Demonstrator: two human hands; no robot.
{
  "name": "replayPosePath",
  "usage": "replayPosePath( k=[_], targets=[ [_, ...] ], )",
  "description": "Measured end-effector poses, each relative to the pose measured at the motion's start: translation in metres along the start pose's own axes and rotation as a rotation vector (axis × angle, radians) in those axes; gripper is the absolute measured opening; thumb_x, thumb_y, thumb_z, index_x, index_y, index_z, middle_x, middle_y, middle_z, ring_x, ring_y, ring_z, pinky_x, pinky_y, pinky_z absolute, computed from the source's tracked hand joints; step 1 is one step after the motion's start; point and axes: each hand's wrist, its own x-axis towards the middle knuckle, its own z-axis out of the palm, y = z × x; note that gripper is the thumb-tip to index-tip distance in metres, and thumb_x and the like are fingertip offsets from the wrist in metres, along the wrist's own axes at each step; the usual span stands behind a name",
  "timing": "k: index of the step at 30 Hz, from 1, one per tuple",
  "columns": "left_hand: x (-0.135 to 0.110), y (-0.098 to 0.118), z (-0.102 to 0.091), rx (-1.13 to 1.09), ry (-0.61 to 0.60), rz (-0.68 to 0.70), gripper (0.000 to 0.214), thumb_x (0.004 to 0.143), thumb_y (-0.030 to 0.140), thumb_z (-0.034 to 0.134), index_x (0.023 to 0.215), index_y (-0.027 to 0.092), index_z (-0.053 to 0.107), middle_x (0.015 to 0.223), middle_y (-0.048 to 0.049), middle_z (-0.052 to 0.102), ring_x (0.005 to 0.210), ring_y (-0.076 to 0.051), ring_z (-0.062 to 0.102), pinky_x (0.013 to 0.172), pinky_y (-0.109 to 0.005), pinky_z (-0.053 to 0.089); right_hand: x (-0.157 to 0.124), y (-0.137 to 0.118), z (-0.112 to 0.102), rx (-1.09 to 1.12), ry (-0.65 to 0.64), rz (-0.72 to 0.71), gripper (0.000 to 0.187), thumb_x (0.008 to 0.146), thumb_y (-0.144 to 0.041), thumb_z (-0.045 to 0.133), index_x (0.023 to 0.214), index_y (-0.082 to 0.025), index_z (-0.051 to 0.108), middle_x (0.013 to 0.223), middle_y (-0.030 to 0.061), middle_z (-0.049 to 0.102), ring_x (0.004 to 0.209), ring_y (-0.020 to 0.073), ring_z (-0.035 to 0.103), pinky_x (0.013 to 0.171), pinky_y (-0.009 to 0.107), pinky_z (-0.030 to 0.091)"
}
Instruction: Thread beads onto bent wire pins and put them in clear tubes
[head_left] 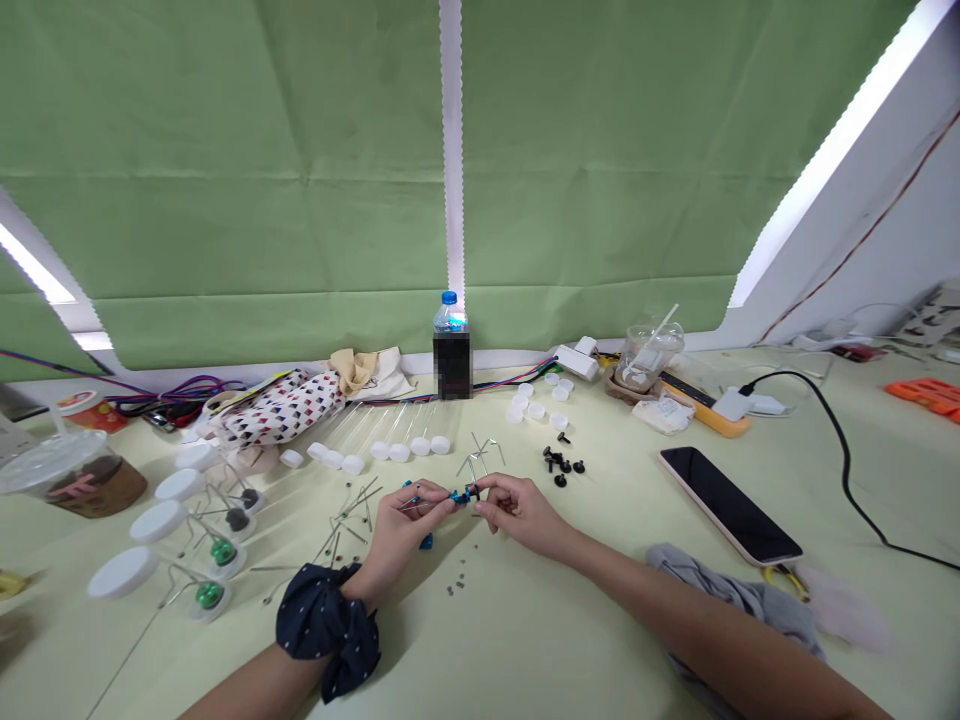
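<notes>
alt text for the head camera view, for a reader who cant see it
The left hand, with a dark scrunchie on its wrist, and the right hand pinch a small blue part together over a pale table. Wire pins, white caps, a phone and a water bottle sit around them.

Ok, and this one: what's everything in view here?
bottle: one, clear, blue cap, back centre
phone: one, dark screen, right of hands
cup: one, clear, with straw, back right
caps: many, white, behind hands
lids: several, white, left
pouch: one, patterned, back left
cloth: one, grey, by right forearm
blue part: one, between both hands
scrunchie: one, dark dotted, left wrist
left hand: fingers pinch blue part
right hand: fingers pinch blue part
</notes>
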Motion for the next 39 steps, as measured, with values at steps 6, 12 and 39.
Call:
replayPosePath(
  k=[6,12,39],
  targets=[
    [0.001,-0.001,0.0,0.006,0.014,0.025,0.017,0.066,0.028,0.072,0.072,0.014,0.067,0.082,-0.005,0.064,0.075,-0.016,0.061,0.072,-0.027,0.052,-0.001,-0.001,0.0,-0.01,-0.025,0.014,0.033,0.079,-0.047,0.056,0.088,-0.015,0.057,0.051,-0.004,0.051,0.046,0.0091,0.048,0.046,0.021,0.038],
    [0.002,-0.003,-0.001,0.033,0.035,0.031,0.018,0.066,0.03,0.072,0.072,0.014,0.066,0.083,-0.006,0.063,0.077,-0.017,0.061,0.071,-0.026,0.052,-0.003,-0.005,0.001,-0.015,-0.032,0.019,0.03,0.079,-0.045,0.056,0.082,-0.016,0.059,0.049,-0.0035,0.051,0.043,0.0083,0.046,0.044,0.02,0.037],
    [0.0,0.0,0.0,-0.015,-0.011,-0.005,0.011,0.07,0.024,0.07,0.075,0.015,0.066,0.083,-0.0033,0.061,0.078,-0.015,0.062,0.073,-0.024,0.05,-0.006,-0.015,-0.002,-0.01,-0.02,-0.093,0.026,0.083,-0.033,0.055,0.103,-0.017,0.056,0.055,-0.004,0.051,0.051,0.0089,0.046,0.052,0.021,0.037]
  ],
)
